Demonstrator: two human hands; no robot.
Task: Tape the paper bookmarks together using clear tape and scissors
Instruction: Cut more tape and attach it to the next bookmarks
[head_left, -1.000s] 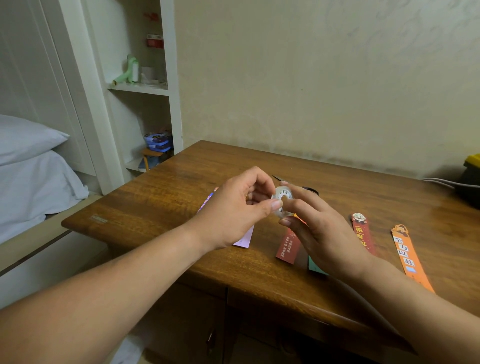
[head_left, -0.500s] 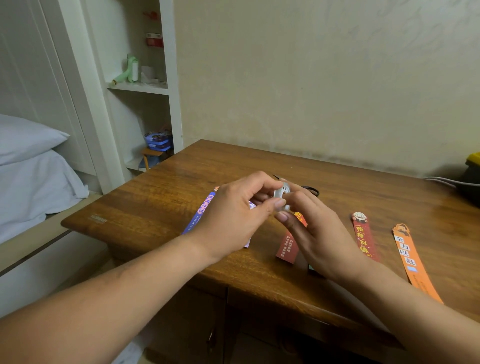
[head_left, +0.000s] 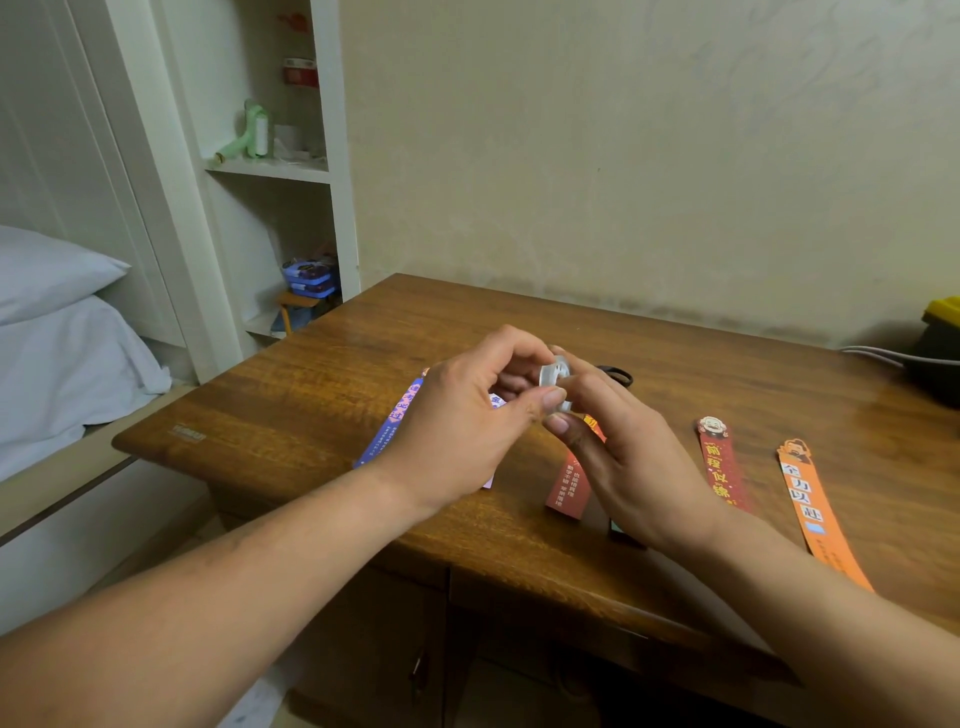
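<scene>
Both hands raised over tabletop (head_left: 311, 415), meeting at centre. Left hand (head_left: 467, 421) and right hand (head_left: 634, 462) both pinch the small white tape roll (head_left: 551, 375), fingers curled round it, held clear of the wood. Below lie the blue bookmark (head_left: 388, 423), brown-red bookmark (head_left: 567, 486), dark red bookmark (head_left: 719, 467) and orange bookmark (head_left: 810, 501), apart. Scissors (head_left: 619, 374) behind the right hand, mostly hidden.

Orange bookmark (head_left: 810, 504), red bookmark (head_left: 721, 470), blue bookmark (head_left: 389, 426), white tape roll (head_left: 553, 376), brown table (head_left: 311, 405)

The wooden table (head_left: 322, 395) is carrying a blue bookmark (head_left: 389, 421) under the left hand (head_left: 467, 421), a red bookmark (head_left: 719, 467) and an orange bookmark (head_left: 810, 509) lying right of the right hand (head_left: 634, 457).
</scene>
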